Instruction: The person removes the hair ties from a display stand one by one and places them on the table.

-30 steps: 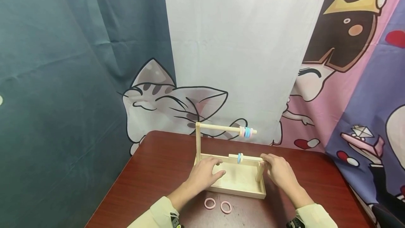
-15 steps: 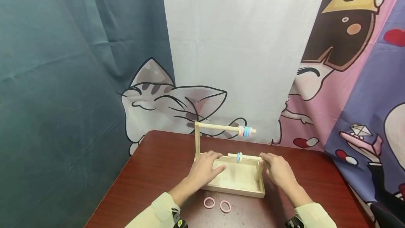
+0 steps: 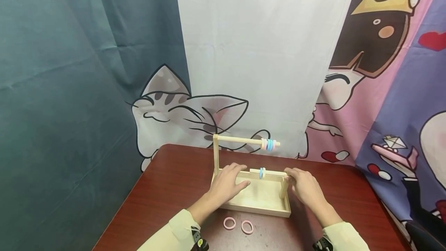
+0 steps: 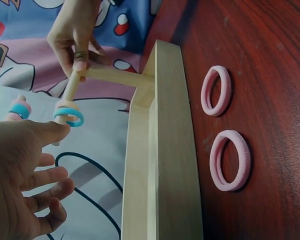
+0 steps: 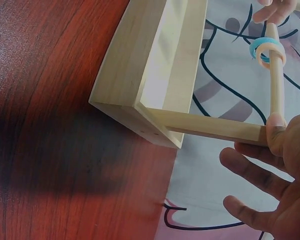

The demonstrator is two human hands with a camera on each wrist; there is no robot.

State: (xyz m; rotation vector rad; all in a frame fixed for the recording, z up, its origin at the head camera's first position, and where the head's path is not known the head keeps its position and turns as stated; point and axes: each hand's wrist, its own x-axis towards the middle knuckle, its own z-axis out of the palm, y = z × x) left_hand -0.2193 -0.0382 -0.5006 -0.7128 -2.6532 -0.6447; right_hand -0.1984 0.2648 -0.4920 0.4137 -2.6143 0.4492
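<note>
Backdrop: cartoon curtains hang behind the table, dark teal on the left, a white panel with a sleepy grey cat in the middle, pink and purple prints on the right.
Surface: dark red wooden table, glossy with visible grain.
Rack: pale wooden tray near the middle of the table, with a tall post at its far left carrying an upper rod, and a short post at the right carrying a lower rod.
Upper rod: a little bunch of pink and blue rings sits close to its free right end.
Lower rod: one blue ring hangs on it, roughly midway, with a pale ring right beside it.
Left hand: the left hand is over the tray's left part, fingers loosely spread and holding nothing, fingertips just beside the free end of the lower rod and its blue ring.
Right hand: the right hand is at the short post, thumb pressed where rod meets post, other fingers relaxed and open beside it.
Loose rings: two pink hair ties lie flat on the table just in front of the tray, side by side, not touching it.
</note>
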